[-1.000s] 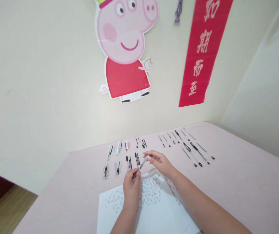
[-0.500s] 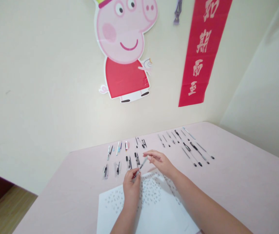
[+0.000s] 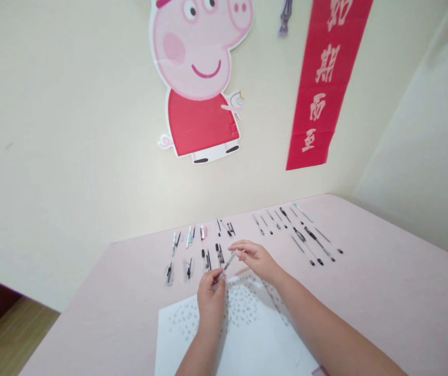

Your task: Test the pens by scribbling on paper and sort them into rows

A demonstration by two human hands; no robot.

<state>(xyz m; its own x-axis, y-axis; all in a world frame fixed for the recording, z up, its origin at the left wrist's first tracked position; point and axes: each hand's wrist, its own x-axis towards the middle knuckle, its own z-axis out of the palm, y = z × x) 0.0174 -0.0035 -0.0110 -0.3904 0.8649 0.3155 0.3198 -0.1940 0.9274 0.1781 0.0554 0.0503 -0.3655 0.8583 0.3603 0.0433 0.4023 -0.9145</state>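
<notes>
Between my hands is a slim pen (image 3: 230, 259) with a clear barrel, slanting up to the right above the top of a white sheet (image 3: 263, 344). My left hand (image 3: 211, 291) grips its lower end with thumb and fingers. At the upper end, my right hand (image 3: 256, 260) pinches the tip between thumb and forefinger, its other fingers stretched out. The sheet carries many small dark marks (image 3: 243, 303); my left forearm covers part of them. Just beyond my hands lie disassembled pens with black caps (image 3: 219, 253).
On the pink table (image 3: 122, 303), several pen parts and wrappers (image 3: 169, 273) lie in rows at the back left. Several pens and refills (image 3: 300, 236) lie at the back right. The wall behind bears a cartoon pig cutout (image 3: 202, 122) and a red banner (image 3: 318, 107).
Both hands keep nearly the same place on the pen. The whole view has shifted slightly; nothing on the table has visibly moved.
</notes>
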